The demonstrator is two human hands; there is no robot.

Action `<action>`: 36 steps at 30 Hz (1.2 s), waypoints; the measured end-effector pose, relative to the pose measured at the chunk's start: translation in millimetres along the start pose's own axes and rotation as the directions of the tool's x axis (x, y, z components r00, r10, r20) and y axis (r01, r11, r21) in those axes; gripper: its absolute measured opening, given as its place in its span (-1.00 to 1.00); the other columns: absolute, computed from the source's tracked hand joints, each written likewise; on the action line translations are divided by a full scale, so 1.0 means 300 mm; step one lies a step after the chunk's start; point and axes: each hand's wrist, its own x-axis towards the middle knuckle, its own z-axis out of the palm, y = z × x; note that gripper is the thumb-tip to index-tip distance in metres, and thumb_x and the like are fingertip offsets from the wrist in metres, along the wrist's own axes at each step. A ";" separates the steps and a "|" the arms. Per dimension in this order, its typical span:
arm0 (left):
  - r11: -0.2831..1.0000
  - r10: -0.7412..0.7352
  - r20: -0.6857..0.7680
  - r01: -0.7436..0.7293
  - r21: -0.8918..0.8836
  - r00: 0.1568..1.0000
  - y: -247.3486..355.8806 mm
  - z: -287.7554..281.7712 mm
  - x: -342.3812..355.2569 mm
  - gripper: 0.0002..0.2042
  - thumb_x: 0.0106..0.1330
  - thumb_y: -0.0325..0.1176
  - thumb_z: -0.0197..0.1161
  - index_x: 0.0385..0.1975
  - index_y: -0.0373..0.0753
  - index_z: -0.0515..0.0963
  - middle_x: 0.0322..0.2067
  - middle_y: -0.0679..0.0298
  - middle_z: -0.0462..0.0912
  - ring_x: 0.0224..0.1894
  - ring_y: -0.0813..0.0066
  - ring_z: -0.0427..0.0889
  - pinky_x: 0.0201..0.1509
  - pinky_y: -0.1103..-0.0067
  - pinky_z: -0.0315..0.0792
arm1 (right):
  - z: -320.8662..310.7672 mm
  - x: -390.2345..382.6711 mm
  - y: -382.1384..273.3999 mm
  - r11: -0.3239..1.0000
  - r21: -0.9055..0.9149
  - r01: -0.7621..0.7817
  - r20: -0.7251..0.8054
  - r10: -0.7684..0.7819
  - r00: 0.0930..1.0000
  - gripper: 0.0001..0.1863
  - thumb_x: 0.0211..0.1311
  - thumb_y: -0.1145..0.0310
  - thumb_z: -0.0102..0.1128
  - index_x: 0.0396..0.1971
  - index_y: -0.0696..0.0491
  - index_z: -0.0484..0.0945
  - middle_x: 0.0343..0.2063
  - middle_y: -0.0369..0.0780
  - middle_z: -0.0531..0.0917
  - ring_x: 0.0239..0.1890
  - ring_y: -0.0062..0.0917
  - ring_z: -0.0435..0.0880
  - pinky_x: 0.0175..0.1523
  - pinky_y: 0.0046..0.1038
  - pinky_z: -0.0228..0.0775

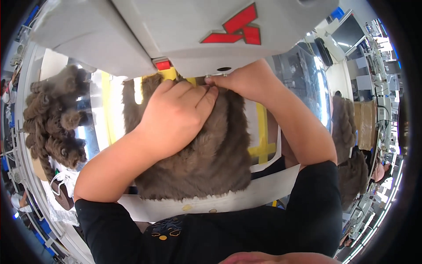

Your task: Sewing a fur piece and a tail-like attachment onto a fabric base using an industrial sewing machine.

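Note:
A brown fur piece (198,163) lies spread before me, its lower end reaching over a white sheet. Its far end runs beneath the head of a large white sewing machine (184,35). My left hand (178,103) rests on the fur with bent fingers gathered on it close to the needle area. My right hand (239,83) pinches the fur's far edge just right of the left fingertips. The two hands nearly touch. Under the machine head the stitching spot and the right fingertips are partly hidden.
Several brown fur pieces (57,114) are heaped at the left. More brown fur (345,123) lies at the right, beside a cardboard box (365,125). Yellow tape (262,132) marks the work surface. A dark screen (347,33) stands at the far right.

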 end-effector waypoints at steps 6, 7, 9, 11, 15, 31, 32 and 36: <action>0.997 -0.067 0.036 0.065 0.049 0.997 0.015 0.000 0.015 -0.64 0.13 -0.40 0.20 -0.05 -0.27 0.68 -0.17 0.31 0.71 -0.25 0.41 0.61 -0.20 0.47 0.41 | 0.001 0.025 0.010 0.995 -0.098 0.006 -0.037 -0.010 0.999 -0.46 -0.05 0.18 0.55 -0.02 0.07 0.68 -0.21 -0.07 0.76 -0.07 -0.02 0.71 0.08 -0.18 0.55; 0.992 -0.106 0.061 0.102 0.075 0.992 0.022 -0.002 0.016 -0.64 0.15 -0.40 0.20 -0.03 -0.23 0.69 -0.08 0.27 0.75 -0.21 0.38 0.65 -0.15 0.45 0.44 | -0.004 0.028 0.006 0.995 -0.102 -0.025 -0.013 0.023 1.000 -0.43 -0.08 0.17 0.56 -0.02 0.10 0.66 -0.21 -0.06 0.76 -0.06 -0.02 0.71 0.08 -0.19 0.55; 0.990 -0.111 0.070 0.104 0.091 0.991 0.024 0.001 0.019 -0.65 0.15 -0.40 0.20 -0.04 -0.21 0.69 -0.05 0.28 0.75 -0.22 0.40 0.65 -0.15 0.45 0.44 | 0.012 0.039 0.041 0.991 -0.128 -0.029 -0.049 0.023 0.999 -0.42 -0.10 0.17 0.57 -0.06 0.14 0.65 -0.24 -0.05 0.76 -0.08 -0.04 0.72 0.06 -0.20 0.56; 0.989 -0.115 0.076 0.107 0.107 0.990 0.026 0.005 0.023 -0.66 0.15 -0.41 0.20 -0.05 -0.20 0.69 -0.03 0.29 0.75 -0.23 0.41 0.65 -0.15 0.46 0.44 | 0.010 0.037 0.055 0.987 -0.157 -0.035 -0.084 0.022 0.996 -0.41 -0.12 0.16 0.57 -0.09 0.18 0.64 -0.26 -0.04 0.76 -0.10 -0.07 0.73 0.04 -0.21 0.57; 0.981 -0.140 0.092 0.125 0.145 0.986 0.027 0.015 0.020 -0.66 0.17 -0.42 0.18 -0.03 -0.19 0.68 0.00 0.31 0.74 -0.24 0.43 0.65 -0.16 0.47 0.46 | -0.014 0.034 0.055 0.997 0.040 -0.072 -0.036 0.074 0.997 -0.44 -0.14 0.19 0.57 -0.16 0.22 0.62 -0.31 -0.05 0.75 -0.15 -0.14 0.75 -0.01 -0.24 0.57; 0.979 -0.188 0.043 0.184 0.085 0.981 0.023 0.055 0.030 -0.81 0.13 -0.43 0.24 -0.25 -0.26 0.63 -0.23 0.20 0.73 -0.38 0.36 0.71 -0.37 0.46 0.57 | -0.010 0.037 0.017 0.995 -0.093 0.024 -0.064 -0.030 0.998 -0.64 -0.06 0.30 0.55 -0.20 0.05 0.72 -0.34 -0.19 0.75 -0.24 -0.27 0.73 -0.11 -0.27 0.55; 0.978 -0.195 0.040 0.191 0.084 0.980 0.029 0.053 0.028 -0.81 0.13 -0.43 0.24 -0.25 -0.26 0.63 -0.23 0.20 0.73 -0.38 0.36 0.71 -0.37 0.46 0.57 | -0.009 0.038 0.020 0.995 -0.096 0.028 -0.057 -0.033 0.998 -0.64 -0.06 0.30 0.55 -0.20 0.05 0.72 -0.34 -0.19 0.75 -0.24 -0.27 0.73 -0.11 -0.27 0.55; 0.973 -0.191 0.038 0.184 0.138 0.981 0.035 0.052 0.030 -0.81 0.15 -0.44 0.23 -0.23 -0.27 0.61 -0.10 0.13 0.76 -0.34 0.32 0.75 -0.34 0.45 0.62 | -0.001 0.040 0.032 0.986 -0.133 0.105 -0.099 -0.119 0.988 -0.67 -0.04 0.30 0.53 -0.22 0.05 0.73 -0.34 -0.17 0.75 -0.25 -0.26 0.72 -0.12 -0.26 0.55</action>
